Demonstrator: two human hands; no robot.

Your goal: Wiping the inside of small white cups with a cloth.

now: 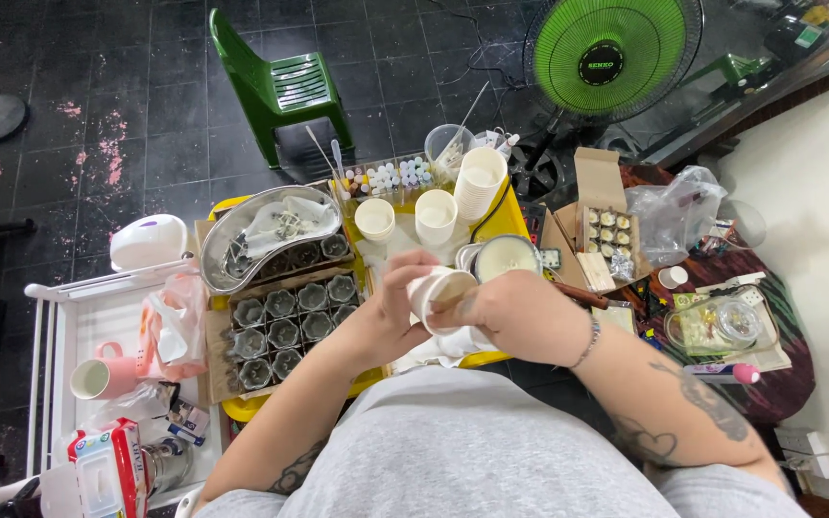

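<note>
Paper cup (440, 288): a small white cup, held tilted on its side above the yellow tray (509, 219), just in front of the person's chest.
Hidden parts: the cup's base and far side are covered by both hands; whether anything is inside cannot be told. The near edge of the tray is cut off by the forearms and the grey shirt.
Look of the cup: plain off-white paper with a rolled rim, the mouth turned up and toward the right hand; no print can be made out.
Left hand (390, 305): its fingers (413, 264) are curled around the cup's left side and over its top, touching the wall.
Right hand (515, 312): closed around the cup's right side, the thumb pressed near the rim; the remaining fingers are tucked under and not seen.
Beside the hands: a round metal tin of pale wax (505, 257) lies just beyond the right hand, and two upright paper cups (405, 219) stand further back beside a stack of cups (481, 182).
Left of the tray: a cardboard mould grid (288, 322) of dark cups is seen, partly overlapped by a metal kidney dish (266, 235).
Surface: hardly visible under the clutter.
</note>
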